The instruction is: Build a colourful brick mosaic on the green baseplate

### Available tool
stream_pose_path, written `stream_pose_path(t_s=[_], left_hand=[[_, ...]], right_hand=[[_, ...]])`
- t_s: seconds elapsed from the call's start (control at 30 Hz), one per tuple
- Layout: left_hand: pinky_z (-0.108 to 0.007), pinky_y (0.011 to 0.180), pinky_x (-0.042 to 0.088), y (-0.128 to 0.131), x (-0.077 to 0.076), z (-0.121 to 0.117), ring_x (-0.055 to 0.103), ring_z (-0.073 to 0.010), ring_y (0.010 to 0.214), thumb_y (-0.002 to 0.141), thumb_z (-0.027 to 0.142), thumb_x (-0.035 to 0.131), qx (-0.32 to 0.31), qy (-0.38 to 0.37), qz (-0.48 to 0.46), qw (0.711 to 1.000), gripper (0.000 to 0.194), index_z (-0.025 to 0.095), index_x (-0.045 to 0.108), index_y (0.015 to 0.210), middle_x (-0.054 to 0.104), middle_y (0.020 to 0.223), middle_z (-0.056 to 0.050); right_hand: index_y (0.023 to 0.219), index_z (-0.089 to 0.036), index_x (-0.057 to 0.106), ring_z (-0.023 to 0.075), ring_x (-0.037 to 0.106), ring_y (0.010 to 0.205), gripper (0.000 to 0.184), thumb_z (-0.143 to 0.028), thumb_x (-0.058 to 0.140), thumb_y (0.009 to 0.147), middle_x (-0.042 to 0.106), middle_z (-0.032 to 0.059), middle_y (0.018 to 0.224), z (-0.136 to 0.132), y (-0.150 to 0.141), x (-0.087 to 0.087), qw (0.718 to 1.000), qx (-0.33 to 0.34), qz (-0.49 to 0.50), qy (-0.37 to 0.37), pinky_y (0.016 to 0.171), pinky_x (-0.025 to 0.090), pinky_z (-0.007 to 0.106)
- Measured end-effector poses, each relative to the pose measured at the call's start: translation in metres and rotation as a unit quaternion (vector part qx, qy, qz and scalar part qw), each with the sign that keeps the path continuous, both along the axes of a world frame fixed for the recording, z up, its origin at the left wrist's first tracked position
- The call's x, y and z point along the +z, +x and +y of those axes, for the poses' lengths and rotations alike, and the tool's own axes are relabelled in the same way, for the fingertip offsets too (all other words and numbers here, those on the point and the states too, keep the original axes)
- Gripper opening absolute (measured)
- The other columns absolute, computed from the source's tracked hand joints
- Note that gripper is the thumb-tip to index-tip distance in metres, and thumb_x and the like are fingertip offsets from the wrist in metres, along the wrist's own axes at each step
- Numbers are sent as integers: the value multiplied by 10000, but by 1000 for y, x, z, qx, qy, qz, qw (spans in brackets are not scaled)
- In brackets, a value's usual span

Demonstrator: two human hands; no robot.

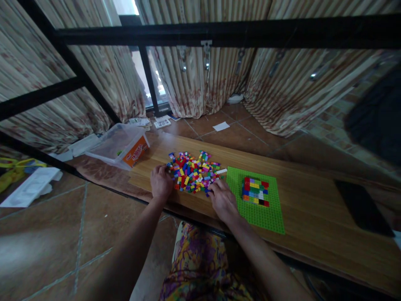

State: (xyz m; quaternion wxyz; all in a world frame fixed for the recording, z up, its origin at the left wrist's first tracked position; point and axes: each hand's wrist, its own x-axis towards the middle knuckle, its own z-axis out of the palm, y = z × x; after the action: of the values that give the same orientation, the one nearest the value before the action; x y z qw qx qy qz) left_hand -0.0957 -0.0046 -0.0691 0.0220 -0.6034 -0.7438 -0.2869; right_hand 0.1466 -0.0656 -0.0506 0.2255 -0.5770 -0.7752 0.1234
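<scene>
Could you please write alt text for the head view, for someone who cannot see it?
A person's left grip and right grip flank a pile of colourful toy bricks on a wooden surface. To the right, a multicoloured brick build sits on a green baseplate; to the left stands a clear plastic box with an orange label.

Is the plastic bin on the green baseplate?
No, the loose brick pile lies between the plastic bin and the green baseplate.
</scene>
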Motion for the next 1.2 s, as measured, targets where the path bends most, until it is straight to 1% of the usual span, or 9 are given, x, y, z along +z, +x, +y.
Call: stream_pose_path(t_s=[0.17, 0.33, 0.43, 0.7, 0.8, 0.93, 1.03, 1.13, 1.2], left_hand=[[-403, 945, 443, -1, 0, 0, 552, -282, 1024, 850, 157, 455, 3, 5, -1, 1000, 311, 141, 691, 1052, 638, 1071, -139], [-416, 950, 440, -3, 0, 1, 548, -291, 1043, 848, 160, 457, -7, 7, 7, 1000, 309, 132, 680, 1061, 635, 1076, -147], [-414, 956, 437, -3, 0, 2, 543, -289, 1061, 839, 154, 464, -7, 11, 4, 1000, 307, 141, 675, 1061, 625, 1095, -145], [-408, 957, 436, -1, 1, 1, 545, -283, 1041, 838, 149, 473, -4, 8, -4, 1000, 298, 147, 678, 1054, 625, 1072, -139], [-409, 942, 440, 0, 2, 1, 544, -283, 1025, 843, 147, 464, -5, 4, 0, 1000, 294, 145, 683, 1040, 628, 1065, -138], [-406, 942, 441, 0, 2, 0, 543, -281, 1021, 848, 153, 465, -1, 6, -2, 1000, 292, 143, 682, 1043, 629, 1065, -140], [-408, 948, 439, 0, 1, 0, 540, -282, 1028, 847, 156, 465, -1, 6, -3, 1000, 294, 148, 678, 1050, 628, 1071, -141], [-407, 949, 438, 0, 1, 0, 539, -283, 1025, 843, 152, 456, -2, 6, -3, 1000, 306, 141, 679, 1052, 629, 1069, -142], [-407, 943, 441, 0, 2, -1, 540, -283, 1019, 842, 148, 447, -1, 6, -4, 1000, 315, 138, 681, 1052, 630, 1062, -144]], right_hand=[[902, -207, 629, 230, 538, 996, 110, -131, 553, 881, 610, 75, 1017, 1, -2, 3, 1000, 5, -9, 13, 877, 436, 325], [859, -215, 630, 213, 555, 885, 186, -152, 473, 936, 635, 52, 891, -1, -2, 4, 999, 6, -31, 5, 800, 428, 307], [882, -208, 645, 215, 564, 898, 195, -172, 466, 949, 646, 58, 901, -3, -1, 4, 999, 8, -32, 9, 805, 430, 307], [935, -232, 670, 207, 578, 953, 221, -170, 458, 947, 655, 51, 951, -8, 7, 4, 998, -12, 46, 36, 859, 442, 309], [924, -237, 671, 210, 581, 953, 196, -184, 483, 935, 656, 45, 947, -12, 6, 6, 997, -20, 65, 33, 856, 449, 320], [924, -231, 669, 214, 580, 945, 114, -235, 557, 908, 646, 45, 937, -18, -4, 8, 998, -3, 60, 26, 853, 457, 326], [953, -213, 669, 230, 574, 953, 104, -252, 612, 875, 640, 62, 944, -21, -10, 7, 999, -22, 39, 23, 853, 458, 339], [887, -208, 670, 240, 565, 932, 61, -232, 618, 867, 631, 68, 920, -23, -11, 7, 999, -44, 16, 18, 839, 457, 350], [840, -212, 665, 239, 563, 923, 76, -214, 600, 878, 626, 68, 908, -23, -11, 6, 999, -39, 10, 16, 836, 455, 351]])
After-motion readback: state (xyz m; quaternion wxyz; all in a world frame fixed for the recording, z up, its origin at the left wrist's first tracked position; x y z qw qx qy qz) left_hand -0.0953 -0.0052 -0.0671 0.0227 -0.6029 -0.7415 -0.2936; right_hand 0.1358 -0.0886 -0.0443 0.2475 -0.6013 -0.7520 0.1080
